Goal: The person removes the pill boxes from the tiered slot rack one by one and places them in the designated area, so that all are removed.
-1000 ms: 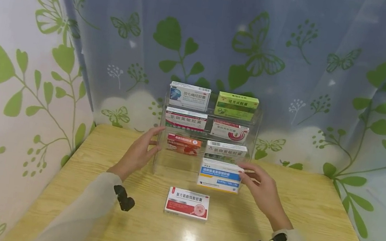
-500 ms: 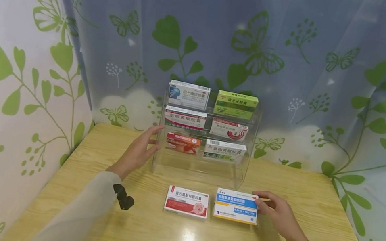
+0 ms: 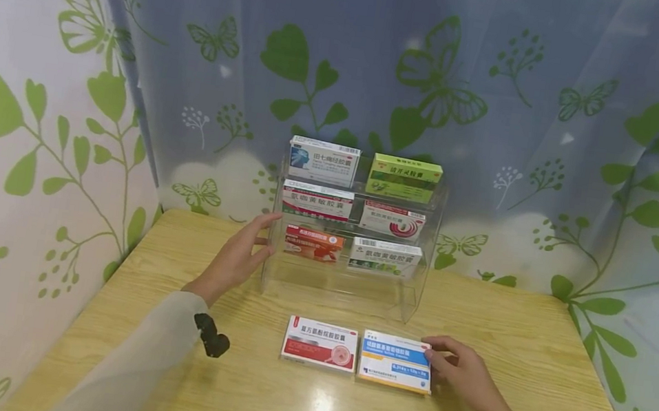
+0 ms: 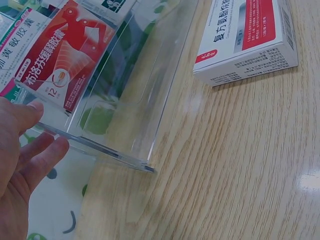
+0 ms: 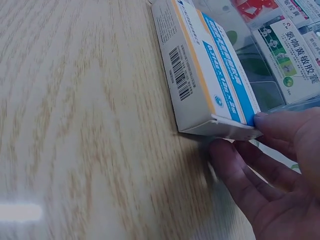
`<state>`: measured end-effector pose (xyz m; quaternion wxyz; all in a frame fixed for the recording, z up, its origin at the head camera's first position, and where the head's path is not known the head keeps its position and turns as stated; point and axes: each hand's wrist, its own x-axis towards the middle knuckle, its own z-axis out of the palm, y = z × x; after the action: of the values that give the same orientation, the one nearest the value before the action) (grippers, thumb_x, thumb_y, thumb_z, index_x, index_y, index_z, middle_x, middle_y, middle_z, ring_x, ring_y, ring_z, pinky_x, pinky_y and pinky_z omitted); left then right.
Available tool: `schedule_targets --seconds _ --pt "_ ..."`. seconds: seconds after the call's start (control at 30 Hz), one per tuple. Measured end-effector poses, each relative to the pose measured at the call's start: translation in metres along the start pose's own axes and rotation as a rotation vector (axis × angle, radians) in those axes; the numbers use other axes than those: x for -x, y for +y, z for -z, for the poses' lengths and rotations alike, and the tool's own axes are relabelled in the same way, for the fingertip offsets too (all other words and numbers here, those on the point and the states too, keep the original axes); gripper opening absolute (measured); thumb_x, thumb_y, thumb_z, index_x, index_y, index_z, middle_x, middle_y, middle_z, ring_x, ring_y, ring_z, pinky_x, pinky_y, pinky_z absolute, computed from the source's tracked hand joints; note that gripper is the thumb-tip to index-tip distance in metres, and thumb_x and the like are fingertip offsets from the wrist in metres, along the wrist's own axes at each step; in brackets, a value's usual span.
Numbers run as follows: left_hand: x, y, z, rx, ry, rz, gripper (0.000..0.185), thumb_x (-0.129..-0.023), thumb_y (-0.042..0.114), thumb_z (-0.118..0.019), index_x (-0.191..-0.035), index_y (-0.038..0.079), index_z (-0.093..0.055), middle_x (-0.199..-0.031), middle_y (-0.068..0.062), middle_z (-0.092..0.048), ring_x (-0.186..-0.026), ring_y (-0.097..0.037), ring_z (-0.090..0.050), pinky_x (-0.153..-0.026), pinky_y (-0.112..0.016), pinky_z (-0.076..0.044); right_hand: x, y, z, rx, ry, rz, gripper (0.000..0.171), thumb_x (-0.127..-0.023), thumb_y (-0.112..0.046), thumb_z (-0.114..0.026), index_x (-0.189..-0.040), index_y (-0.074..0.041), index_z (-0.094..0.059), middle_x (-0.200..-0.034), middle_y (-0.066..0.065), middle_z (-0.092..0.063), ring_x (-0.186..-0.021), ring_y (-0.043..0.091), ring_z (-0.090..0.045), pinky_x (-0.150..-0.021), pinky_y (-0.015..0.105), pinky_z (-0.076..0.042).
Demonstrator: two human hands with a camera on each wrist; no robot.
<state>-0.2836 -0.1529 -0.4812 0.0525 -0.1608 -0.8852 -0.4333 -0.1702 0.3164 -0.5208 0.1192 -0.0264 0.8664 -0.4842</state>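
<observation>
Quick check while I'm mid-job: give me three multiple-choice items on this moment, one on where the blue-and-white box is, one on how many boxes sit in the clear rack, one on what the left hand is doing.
1. Where is the blue-and-white box?
A. On the rack's top shelf
B. Flat on the table, right of the red-and-white box
C. Lifted in the air

2. How many boxes stand in the clear rack?
A. Three
B. Six
C. Nine

3. What is the left hand doing?
A. Resting with straight fingers against the rack's left side
B. Gripping the red-and-white box
C. Lying flat on the table, away from the rack

Answers: 1 B, the head view shows it lying beside the red-and-white box, the right hand at its right end. 2 B, two on each of three shelves. 3 A, the left wrist view shows fingers against the clear wall.
</observation>
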Motion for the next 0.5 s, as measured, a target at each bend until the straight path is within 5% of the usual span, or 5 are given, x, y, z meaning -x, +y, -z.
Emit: schedule_targets --seconds 0.5 --pt "0.001 0.001 0.001 -0.005 -0.008 -0.001 0.070 -0.111 0.010 -0.064 -0.170 0.029 -0.032 -0.174 -0.015 -0.040 -0.134 -0.042 -0.067 -0.105 -0.059 -0.061 -0.005 0.011 -0.006 -0.015 -0.028 0.035 0.039 -0.110 -0.016 -0.066 -0.143 0.004 -0.066 -0.138 0.029 -0.070 -0.094 0.017 -0.080 -0.074 0.026 -0.065"
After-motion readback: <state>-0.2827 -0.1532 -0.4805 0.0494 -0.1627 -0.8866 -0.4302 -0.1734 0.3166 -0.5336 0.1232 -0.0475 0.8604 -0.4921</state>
